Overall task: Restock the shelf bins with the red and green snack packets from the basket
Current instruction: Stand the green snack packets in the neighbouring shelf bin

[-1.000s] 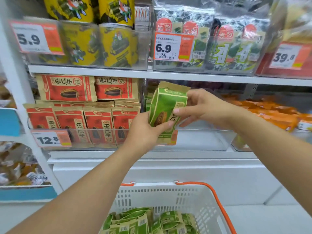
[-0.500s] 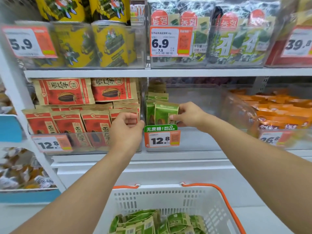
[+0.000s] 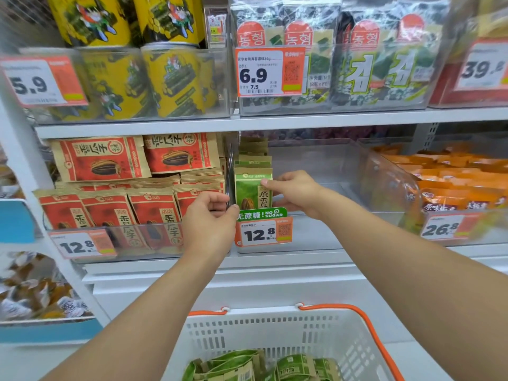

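green packet [image 3: 251, 189] is standing upright at the front of a short row in the left end of the clear bin [image 3: 316, 163], its long axis vertical, with the right hand [image 3: 295, 189] touching its right edge, fingers curled against it, though whether pinching or only steadying i cannot tell. left hand [image 3: 210, 218] is curling over the bin's front left corner, just left of the packet; more green packets [image 3: 239, 365] are lying in the basket [image 3: 324, 329] below, nearer both wrists than the shelf, so i judge either hand is dropping straight down for the next one
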`<state>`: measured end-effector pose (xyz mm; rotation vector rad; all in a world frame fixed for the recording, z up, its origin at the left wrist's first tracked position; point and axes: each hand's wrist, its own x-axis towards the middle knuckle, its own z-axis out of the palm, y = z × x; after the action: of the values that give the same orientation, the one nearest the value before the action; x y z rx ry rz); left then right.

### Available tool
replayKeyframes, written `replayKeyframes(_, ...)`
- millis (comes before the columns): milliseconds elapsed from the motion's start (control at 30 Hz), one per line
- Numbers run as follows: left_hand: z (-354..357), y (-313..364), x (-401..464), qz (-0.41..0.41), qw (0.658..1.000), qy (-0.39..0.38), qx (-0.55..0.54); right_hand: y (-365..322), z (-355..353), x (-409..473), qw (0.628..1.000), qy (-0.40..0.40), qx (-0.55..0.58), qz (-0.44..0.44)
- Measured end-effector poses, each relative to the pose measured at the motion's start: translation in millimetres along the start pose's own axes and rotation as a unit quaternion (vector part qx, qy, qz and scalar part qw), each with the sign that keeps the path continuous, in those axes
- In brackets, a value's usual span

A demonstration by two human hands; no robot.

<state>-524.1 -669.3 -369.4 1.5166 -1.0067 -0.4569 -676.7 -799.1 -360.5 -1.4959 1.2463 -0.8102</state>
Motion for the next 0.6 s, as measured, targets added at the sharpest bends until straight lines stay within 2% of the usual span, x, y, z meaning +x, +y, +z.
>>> replayKeyframes(267, -2.7, 0.9, -2.8, 0.006, 1.0, 0.0, 0.002, -2.6, 4.0, -4.6, 0.999, 0.04, -0.017, 0.009)
replayKeyframes(600, -1.7, 1.4, -3.3, 0.001, 1.0, -0.007, 0.016, -4.5, -4.6, -3.6, 0.999, -0.007, -0.014, 0.046)
